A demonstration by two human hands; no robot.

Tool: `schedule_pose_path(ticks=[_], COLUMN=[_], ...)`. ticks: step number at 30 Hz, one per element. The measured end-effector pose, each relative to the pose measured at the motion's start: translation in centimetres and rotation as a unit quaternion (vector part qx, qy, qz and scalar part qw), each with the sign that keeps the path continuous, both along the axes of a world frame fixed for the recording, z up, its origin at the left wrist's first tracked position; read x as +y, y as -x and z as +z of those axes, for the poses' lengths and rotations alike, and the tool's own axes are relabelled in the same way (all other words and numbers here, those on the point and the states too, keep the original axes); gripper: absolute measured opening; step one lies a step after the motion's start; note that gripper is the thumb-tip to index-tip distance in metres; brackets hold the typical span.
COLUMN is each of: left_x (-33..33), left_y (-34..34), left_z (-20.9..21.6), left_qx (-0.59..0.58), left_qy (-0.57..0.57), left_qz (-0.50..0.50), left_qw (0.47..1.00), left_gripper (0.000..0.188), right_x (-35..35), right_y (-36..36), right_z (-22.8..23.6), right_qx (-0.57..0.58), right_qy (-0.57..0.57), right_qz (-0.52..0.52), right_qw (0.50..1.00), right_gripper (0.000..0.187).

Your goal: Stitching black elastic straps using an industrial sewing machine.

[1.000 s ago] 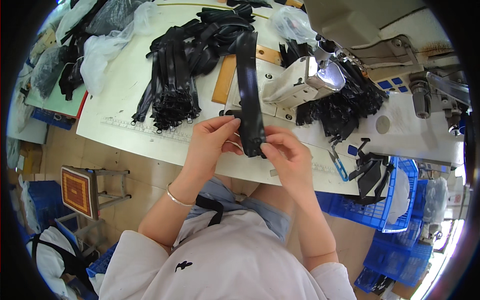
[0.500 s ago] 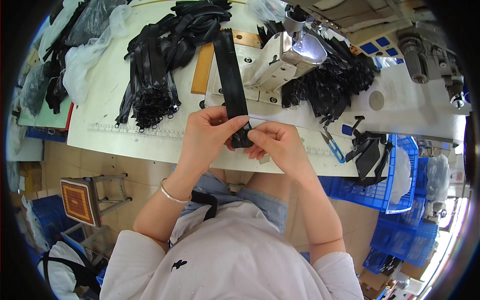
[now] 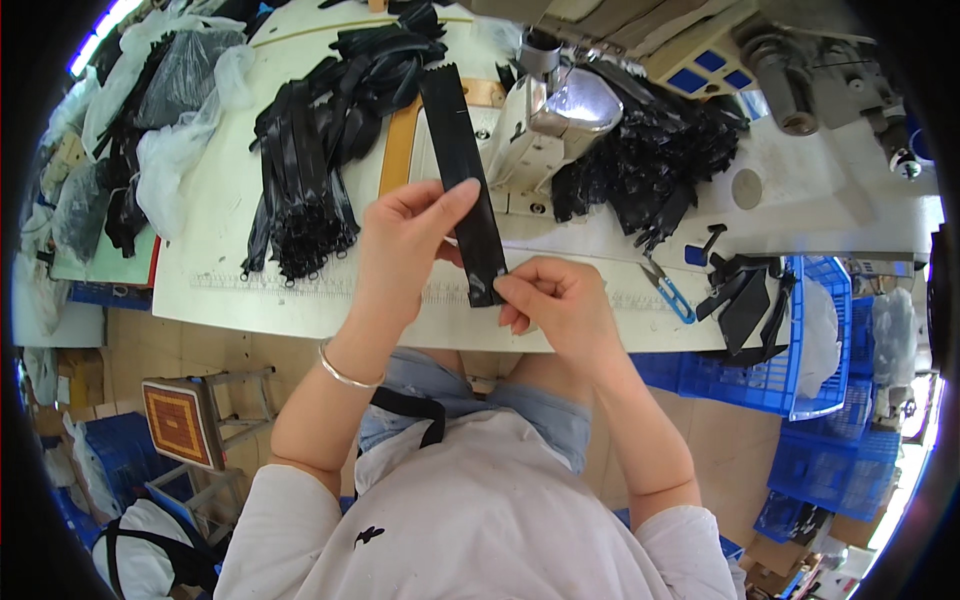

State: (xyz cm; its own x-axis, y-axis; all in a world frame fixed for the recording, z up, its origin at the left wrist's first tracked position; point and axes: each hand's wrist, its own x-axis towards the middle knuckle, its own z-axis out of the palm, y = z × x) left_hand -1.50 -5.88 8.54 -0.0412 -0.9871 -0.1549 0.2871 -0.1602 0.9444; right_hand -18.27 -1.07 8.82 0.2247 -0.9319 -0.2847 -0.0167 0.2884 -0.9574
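Note:
A long black zipper (image 3: 455, 140) with a smooth strip of black cloth facing up lies slanted between my hands, its far end on the sewing machine's bed. My left hand (image 3: 398, 240) is closed on its middle, thumb on top and fingers underneath. At the near end, my right hand (image 3: 565, 305) pinches the lower right corner between thumb and fingers. The sewing machine (image 3: 530, 145) stands just beyond, to the right of the strip. To the left lies a bundle of black zippers (image 3: 300, 190), their pulls toward me.
Black sewn pieces (image 3: 650, 150) are heaped right of the machine. Blue-handled thread snips (image 3: 677, 300) and black scraps (image 3: 745, 300) lie near the right edge, by a blue crate (image 3: 815, 385). A ruler strip (image 3: 235, 286) runs along the table front. A stool (image 3: 183, 422) stands at left.
The zipper has been turned from its side with teeth and slider to a smooth cloth face. My left hand has slid a little farther up it; my right hand still pinches the near end.

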Motion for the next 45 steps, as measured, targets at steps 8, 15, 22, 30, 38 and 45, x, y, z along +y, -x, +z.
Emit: schedule_pose_path(ticks=[8,15,22,30,38,45], left_x=[-2.4,-2.6,-2.4,-3.1,-3.4,-3.2], left_y=[0.4,1.2,1.9,1.8,1.8,1.9], left_z=[3.7,4.3,4.8,5.1,4.9,4.7], left_qx=[0.058,0.081,0.064,0.057,0.069,0.087], left_qy=[0.025,-0.001,-0.008,-0.001,0.007,0.005], left_qz=[-0.089,-0.118,-0.111,-0.129,-0.132,-0.122], left_qw=[0.994,0.990,0.992,0.990,0.989,0.989], left_gripper=[0.019,0.017,0.016,0.013,0.012,0.013], right_x=[2.3,3.3,3.9,3.5,3.2,3.3], right_y=[0.3,0.3,0.3,0.0,0.0,-0.3], right_z=[2.6,3.3,3.3,3.1,2.6,2.1], right_qx=[0.048,0.110,0.089,0.080,0.069,0.068], right_qy=[0.096,0.154,0.152,0.174,0.180,0.180], right_qz=[-0.070,-0.080,-0.084,-0.096,-0.105,-0.114], right_qw=[0.992,0.979,0.981,0.977,0.976,0.975], right_gripper=[0.012,0.012,0.012,0.011,0.011,0.010])
